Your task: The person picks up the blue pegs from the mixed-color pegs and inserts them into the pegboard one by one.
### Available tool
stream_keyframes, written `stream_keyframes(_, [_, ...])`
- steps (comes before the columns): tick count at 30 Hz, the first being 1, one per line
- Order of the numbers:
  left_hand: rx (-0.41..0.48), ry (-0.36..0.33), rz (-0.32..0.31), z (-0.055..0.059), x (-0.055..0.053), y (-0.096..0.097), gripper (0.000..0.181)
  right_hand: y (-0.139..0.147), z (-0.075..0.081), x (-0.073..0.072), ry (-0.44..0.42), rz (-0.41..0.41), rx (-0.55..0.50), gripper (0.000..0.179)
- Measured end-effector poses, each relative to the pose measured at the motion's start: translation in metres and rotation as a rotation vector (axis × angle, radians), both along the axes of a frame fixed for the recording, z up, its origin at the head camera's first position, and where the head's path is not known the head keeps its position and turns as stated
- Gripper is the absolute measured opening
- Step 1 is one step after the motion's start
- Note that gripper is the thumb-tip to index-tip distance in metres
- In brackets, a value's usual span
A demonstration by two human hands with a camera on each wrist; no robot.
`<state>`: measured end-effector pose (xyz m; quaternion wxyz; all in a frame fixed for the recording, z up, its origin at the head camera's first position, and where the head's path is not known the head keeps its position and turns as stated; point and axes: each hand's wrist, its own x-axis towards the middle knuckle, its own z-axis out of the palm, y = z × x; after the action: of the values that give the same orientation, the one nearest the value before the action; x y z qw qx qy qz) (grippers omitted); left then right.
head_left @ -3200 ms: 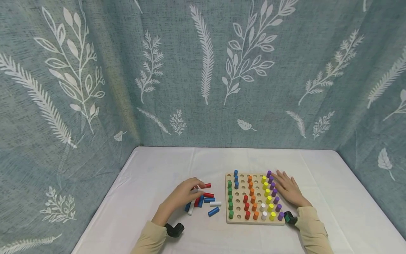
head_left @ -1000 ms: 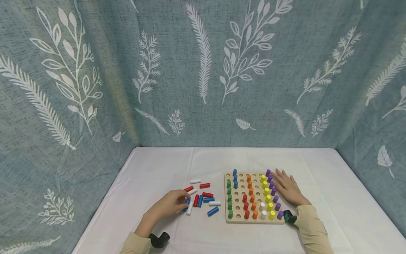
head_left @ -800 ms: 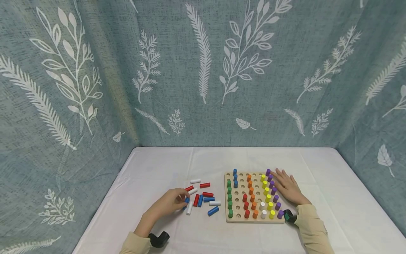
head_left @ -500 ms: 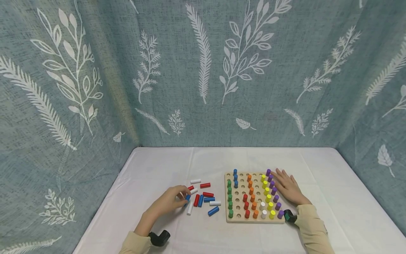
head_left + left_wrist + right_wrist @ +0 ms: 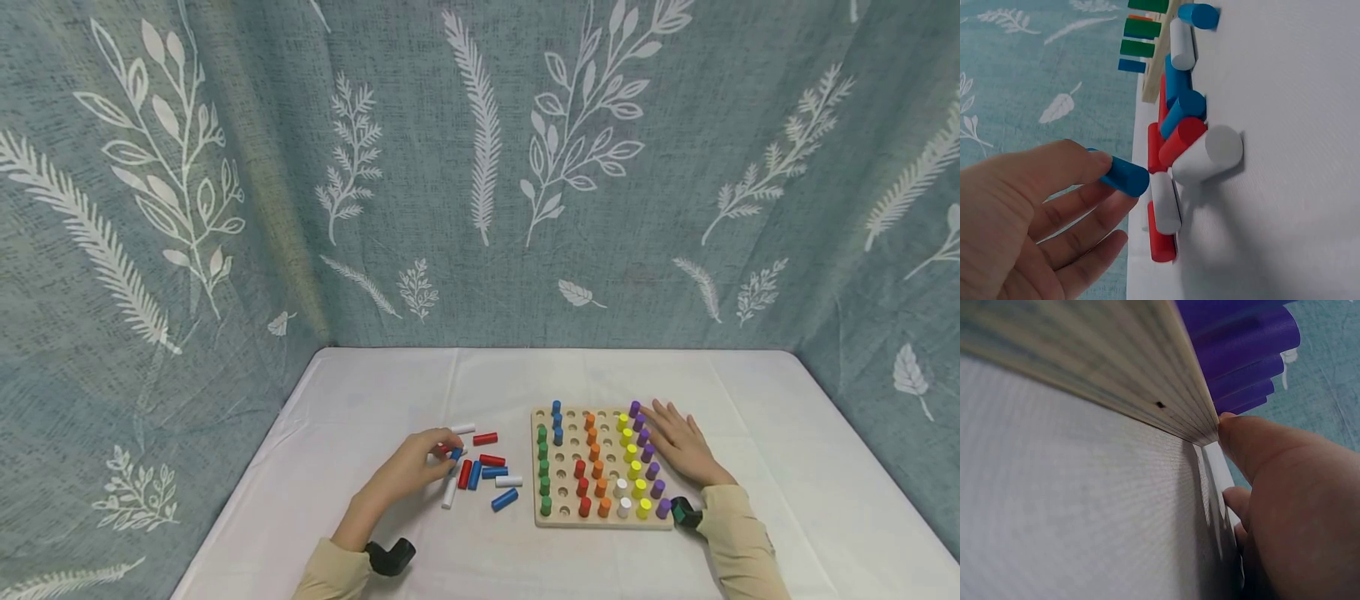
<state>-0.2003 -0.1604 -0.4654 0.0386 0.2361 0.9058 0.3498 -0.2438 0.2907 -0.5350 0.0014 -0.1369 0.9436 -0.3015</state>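
Between thumb and fingertips, my left hand (image 5: 412, 463) pinches a blue peg (image 5: 1127, 177), lifted above the loose pegs on the table. Just under it lie a white peg (image 5: 1166, 203) and a red peg (image 5: 1161, 240). To the right stands a wooden pegboard (image 5: 564, 525) with upright pegs in coloured columns: green, blue, red, orange, white, yellow and purple. My right hand (image 5: 682, 446) lies with fairly straight fingers along the board's right side. In the right wrist view its thumb (image 5: 1241, 440) touches the board's edge beside the purple pegs (image 5: 1250, 347).
Several loose red, blue and white pegs lie between the left hand and the board, among them a blue peg (image 5: 505, 499) nearest the front. A white cloth covers the table (image 5: 420, 375). A patterned teal curtain (image 5: 450, 167) hangs behind and at the sides.
The left hand first hovered over the pile, then moved left to a blue peg at its edge. It has since lifted that peg and shifted up and right. The right hand has stayed put.
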Motion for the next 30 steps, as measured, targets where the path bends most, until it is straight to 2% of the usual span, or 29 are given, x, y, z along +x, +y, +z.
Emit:
stream_keyframes(9, [0.013, 0.043, -0.010, 0.001, 0.000, 0.014, 0.021, 0.000, 0.000, 0.001, 0.021, -0.003, 0.003, 0.051])
stream_keyframes(17, [0.028, -0.034, 0.003, 0.001, -0.002, 0.025, 0.025, 0.000, -0.001, 0.000, 0.027, -0.002, -0.001, 0.051])
stream_keyframes(22, [0.057, -0.044, -0.005, 0.000, -0.004, 0.032, 0.025, 0.000, 0.000, -0.001, 0.028, -0.001, 0.004, 0.051])
stream_keyframes(25, [0.065, -0.023, -0.022, -0.001, -0.005, 0.036, 0.024, -0.001, 0.001, -0.001, 0.027, -0.001, 0.006, 0.051])
stream_keyframes(30, [0.073, 0.050, -0.047, -0.003, -0.006, 0.043, 0.021, -0.002, 0.002, 0.000, 0.048, 0.001, 0.003, 0.051])
